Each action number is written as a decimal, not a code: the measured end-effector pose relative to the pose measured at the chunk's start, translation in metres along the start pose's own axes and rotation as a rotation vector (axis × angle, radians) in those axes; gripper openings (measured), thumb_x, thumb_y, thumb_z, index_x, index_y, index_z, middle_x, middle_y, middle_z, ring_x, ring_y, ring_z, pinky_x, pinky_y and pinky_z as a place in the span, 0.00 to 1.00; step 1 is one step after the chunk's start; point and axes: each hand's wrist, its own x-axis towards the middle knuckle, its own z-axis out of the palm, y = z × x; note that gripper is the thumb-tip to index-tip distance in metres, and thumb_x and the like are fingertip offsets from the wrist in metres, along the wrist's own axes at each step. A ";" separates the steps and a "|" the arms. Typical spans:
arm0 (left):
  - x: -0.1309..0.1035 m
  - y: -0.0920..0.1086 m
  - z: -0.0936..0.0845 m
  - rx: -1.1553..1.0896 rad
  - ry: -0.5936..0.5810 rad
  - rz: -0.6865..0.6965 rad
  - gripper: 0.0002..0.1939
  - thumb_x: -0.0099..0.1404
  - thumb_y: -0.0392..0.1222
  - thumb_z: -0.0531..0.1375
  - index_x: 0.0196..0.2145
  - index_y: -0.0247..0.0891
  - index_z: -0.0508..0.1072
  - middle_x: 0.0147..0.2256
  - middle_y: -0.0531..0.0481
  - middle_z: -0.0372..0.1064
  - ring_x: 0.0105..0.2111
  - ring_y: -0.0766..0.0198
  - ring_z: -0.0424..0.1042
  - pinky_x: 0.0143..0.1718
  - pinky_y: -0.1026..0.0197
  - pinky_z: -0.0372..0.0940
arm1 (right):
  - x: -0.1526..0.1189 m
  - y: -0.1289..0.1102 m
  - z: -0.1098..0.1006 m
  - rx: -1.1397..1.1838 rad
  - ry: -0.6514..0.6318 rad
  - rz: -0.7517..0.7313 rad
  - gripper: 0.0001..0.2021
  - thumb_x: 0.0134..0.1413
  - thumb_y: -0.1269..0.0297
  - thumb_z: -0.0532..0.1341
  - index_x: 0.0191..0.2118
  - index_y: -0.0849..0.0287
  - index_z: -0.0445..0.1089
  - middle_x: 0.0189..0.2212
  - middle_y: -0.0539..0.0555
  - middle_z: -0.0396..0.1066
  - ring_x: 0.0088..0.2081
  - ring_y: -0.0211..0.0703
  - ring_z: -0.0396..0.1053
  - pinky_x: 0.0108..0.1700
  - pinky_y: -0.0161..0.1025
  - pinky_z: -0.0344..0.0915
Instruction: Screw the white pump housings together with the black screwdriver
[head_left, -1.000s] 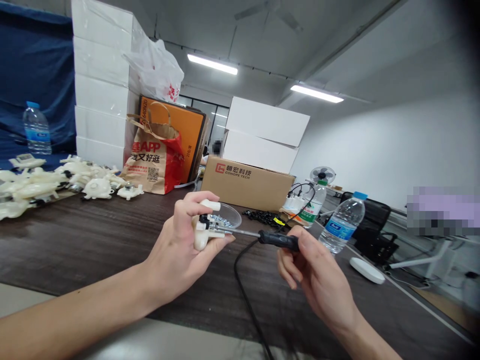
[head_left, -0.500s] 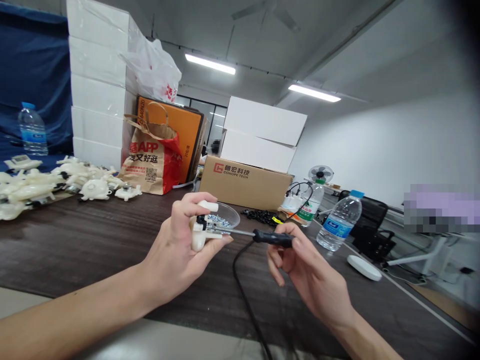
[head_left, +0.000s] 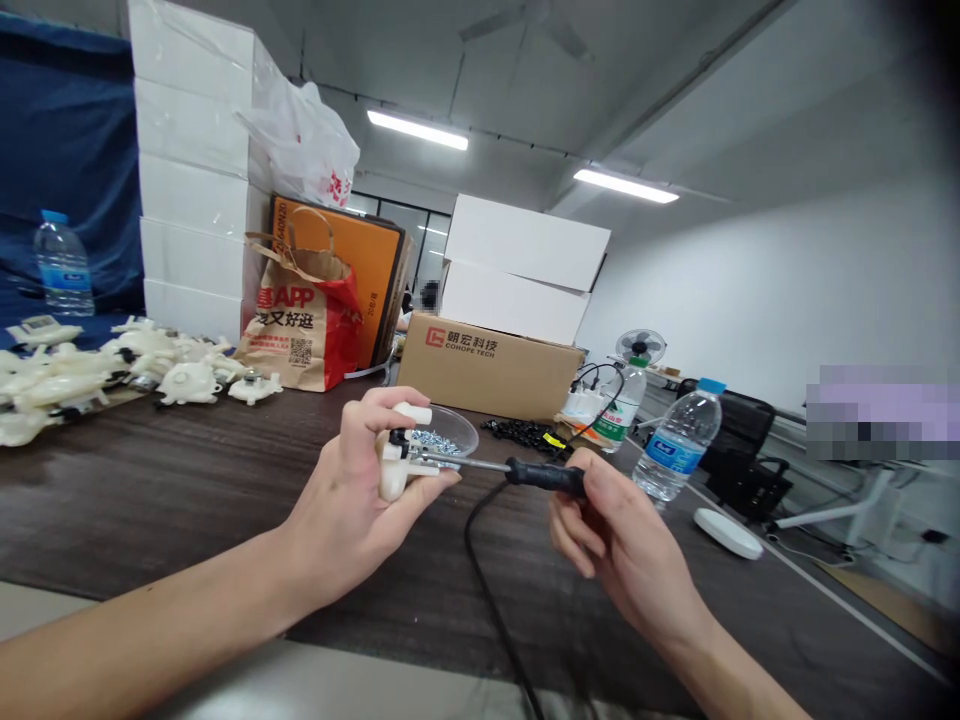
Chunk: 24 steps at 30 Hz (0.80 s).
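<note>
Between its thumb and fingers, my left hand (head_left: 356, 490) grips a small white plastic part (head_left: 391, 472) with a black piece on it. My right hand (head_left: 611, 525) pinches the rear of a black screwdriver handle (head_left: 544, 476). The metal shaft (head_left: 476, 463) points left, and its tip reaches into the white part; the exact contact point is too small to make out. Behind the part stands a clear round dish (head_left: 465, 436) of small silvery screws.
White plastic assemblies (head_left: 67, 375) pile up at the left. Behind are a paper bag (head_left: 300, 320), a cardboard box (head_left: 480, 370) and black pieces (head_left: 521, 433). Bottles (head_left: 679, 440) and a white lid (head_left: 727, 533) are at right. A black cable (head_left: 487, 590) crosses the table.
The fingers of my right hand have shifted around the rear of the handle and curled in more. The left hand and white part are almost where they were.
</note>
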 end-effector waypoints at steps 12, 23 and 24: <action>0.000 0.001 0.001 0.006 0.010 -0.021 0.24 0.65 0.35 0.65 0.49 0.46 0.54 0.56 0.43 0.62 0.56 0.55 0.70 0.48 0.54 0.70 | 0.000 0.003 -0.002 -0.015 0.005 -0.009 0.21 0.65 0.45 0.59 0.28 0.55 0.60 0.12 0.40 0.50 0.13 0.32 0.46 0.18 0.31 0.46; 0.000 0.000 0.001 0.014 0.002 -0.007 0.24 0.65 0.36 0.66 0.50 0.46 0.55 0.56 0.43 0.62 0.55 0.54 0.71 0.47 0.54 0.71 | 0.000 0.004 0.000 0.031 -0.023 -0.015 0.18 0.66 0.48 0.59 0.30 0.55 0.62 0.15 0.41 0.54 0.15 0.33 0.50 0.19 0.31 0.49; 0.000 -0.001 0.001 0.015 0.001 -0.009 0.25 0.65 0.36 0.66 0.50 0.46 0.54 0.57 0.43 0.62 0.55 0.55 0.71 0.46 0.54 0.71 | 0.000 0.004 0.000 0.015 -0.028 -0.018 0.20 0.67 0.47 0.58 0.28 0.56 0.61 0.14 0.41 0.53 0.15 0.32 0.48 0.19 0.31 0.48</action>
